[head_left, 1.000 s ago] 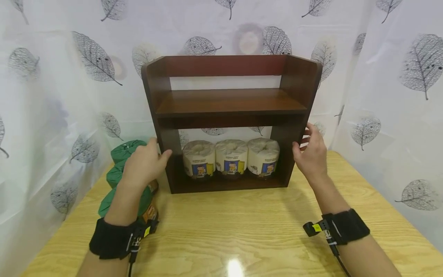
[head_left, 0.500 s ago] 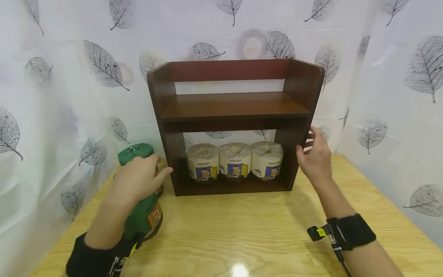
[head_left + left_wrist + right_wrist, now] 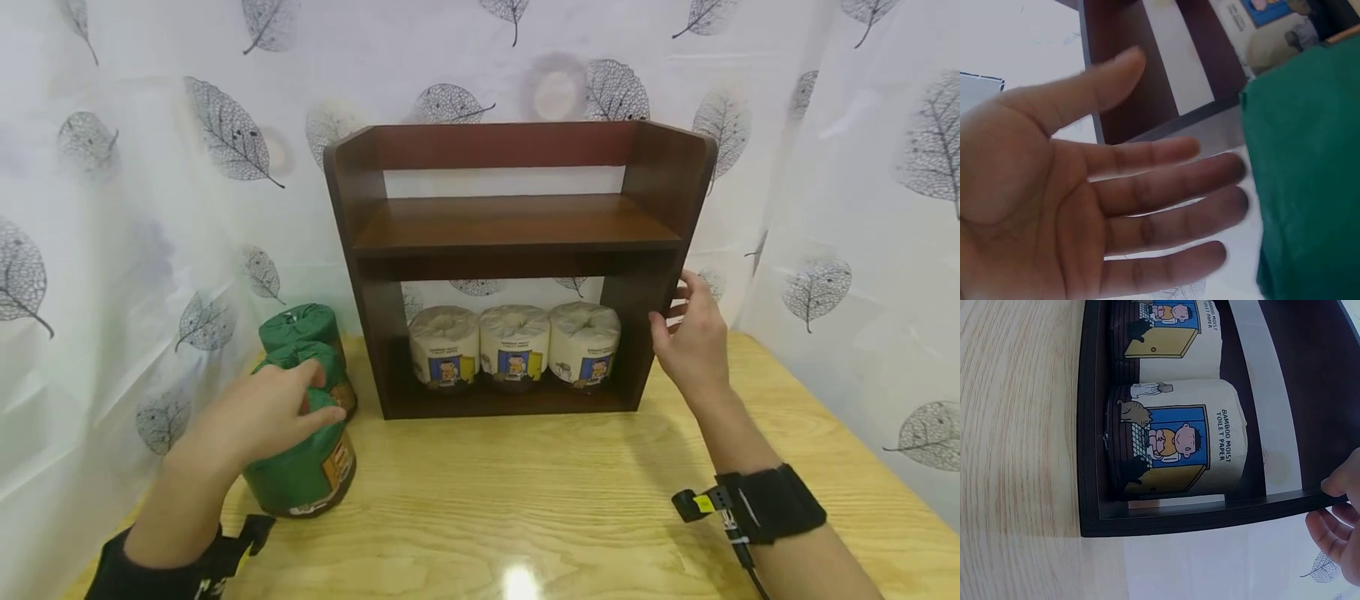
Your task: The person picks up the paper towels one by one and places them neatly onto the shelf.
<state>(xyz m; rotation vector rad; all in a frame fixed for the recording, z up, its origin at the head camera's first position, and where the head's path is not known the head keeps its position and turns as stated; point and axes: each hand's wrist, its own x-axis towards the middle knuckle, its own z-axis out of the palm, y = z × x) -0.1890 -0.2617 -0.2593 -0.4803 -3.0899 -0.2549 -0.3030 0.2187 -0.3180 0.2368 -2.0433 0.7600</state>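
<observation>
Green-wrapped rolls stand in a row of three at the lower left of the head view, on a pale wooden table. Over them the left hand hangs with thumb and fingers apart, holding nothing; the left wrist view shows a gap between its fingertips and the green wrapping at the right edge. Dark brown, the shelf takes up the centre of the head view, with three white-wrapped rolls side by side in its lower level, labelled BAMBOO MOIST TOILET PAPER. Right of centre, the right hand clasps the shelf's right side between thumb and curled fingers. White leaf-printed sheeting fills the background.
</observation>
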